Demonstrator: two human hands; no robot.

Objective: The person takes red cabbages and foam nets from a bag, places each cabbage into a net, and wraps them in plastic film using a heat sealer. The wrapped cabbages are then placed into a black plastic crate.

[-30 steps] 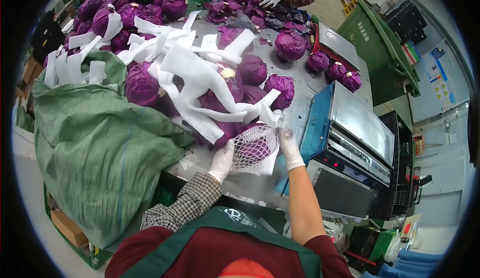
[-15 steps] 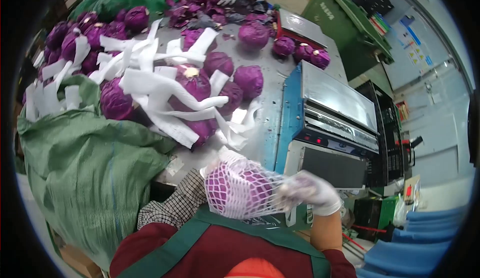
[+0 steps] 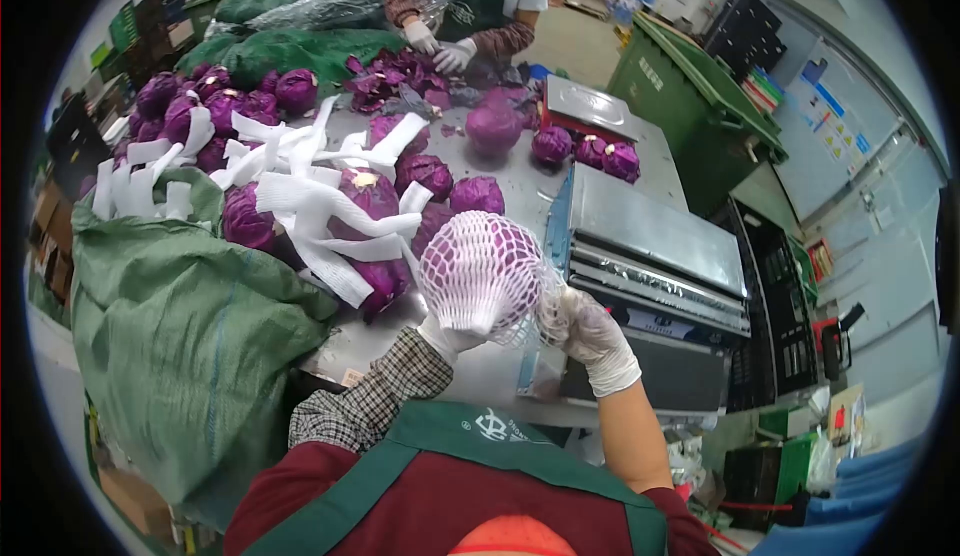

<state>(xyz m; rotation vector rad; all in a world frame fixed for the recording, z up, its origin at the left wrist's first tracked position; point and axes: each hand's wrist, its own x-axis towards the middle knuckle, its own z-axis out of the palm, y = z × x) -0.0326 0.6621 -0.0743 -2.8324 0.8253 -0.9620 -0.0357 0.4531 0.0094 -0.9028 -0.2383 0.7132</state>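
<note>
A red cabbage (image 3: 490,246) in a white foam net sleeve (image 3: 470,291) is held up over the near edge of the metal table. My left hand (image 3: 447,338), in a white glove, grips it from below, its fingers largely hidden behind the net. To the right, my gloved right hand (image 3: 597,336) pinches the loose, stretched end of the sleeve beside the cabbage. Loose white foam net sleeves (image 3: 320,206) lie across several bare red cabbages (image 3: 365,196) just beyond my left hand.
A film-wrapping machine (image 3: 650,246) stands right of my right hand, with a red scale (image 3: 590,111) behind it. At left bulges a green woven sack (image 3: 200,336). Across the metal table (image 3: 520,181), a co-worker's gloved hands (image 3: 440,51) are near loose purple leaves (image 3: 395,81). A green bin (image 3: 690,106) stands beyond.
Both hands have raised the netted cabbage from close to my apron up and forward over the table edge. The cabbage has turned in my grip. My view has tilted up, showing more of the co-worker.
</note>
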